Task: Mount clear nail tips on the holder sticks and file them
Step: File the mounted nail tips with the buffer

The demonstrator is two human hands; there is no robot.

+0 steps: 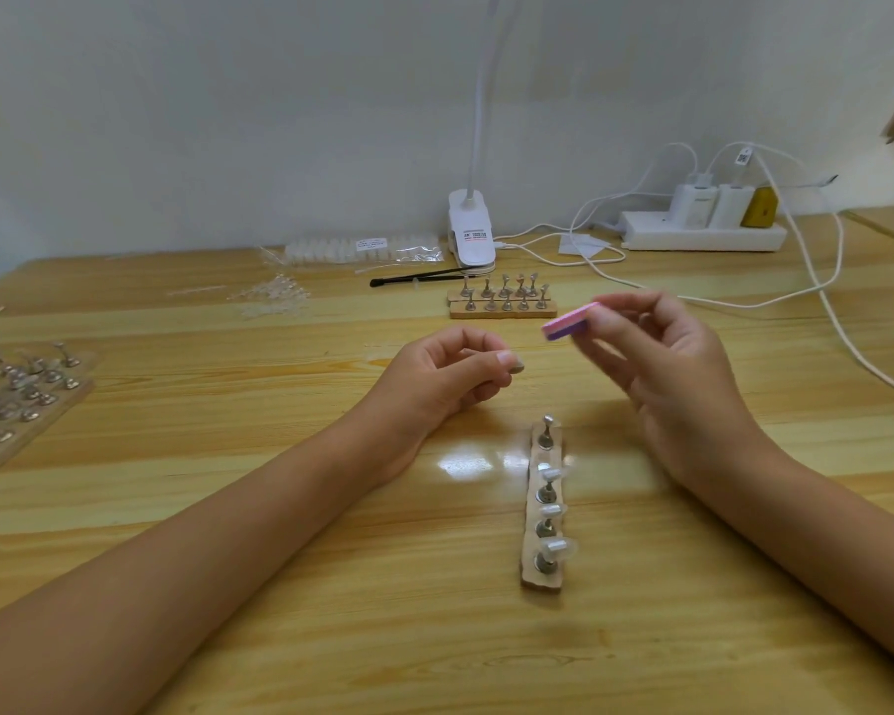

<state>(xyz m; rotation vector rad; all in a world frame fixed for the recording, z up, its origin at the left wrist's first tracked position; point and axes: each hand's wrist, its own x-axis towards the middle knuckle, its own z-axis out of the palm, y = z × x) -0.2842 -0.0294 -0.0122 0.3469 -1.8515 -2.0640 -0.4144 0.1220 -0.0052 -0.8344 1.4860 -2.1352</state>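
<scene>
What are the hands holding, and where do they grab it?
The right hand pinches the pink file block at one end. The left hand pinches a tiny grey piece; where, I cannot tell.

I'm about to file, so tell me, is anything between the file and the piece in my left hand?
Nothing visible. The file, pinched in the right hand, sits just up and right of the piece the left hand pinches, with only air between.
</scene>
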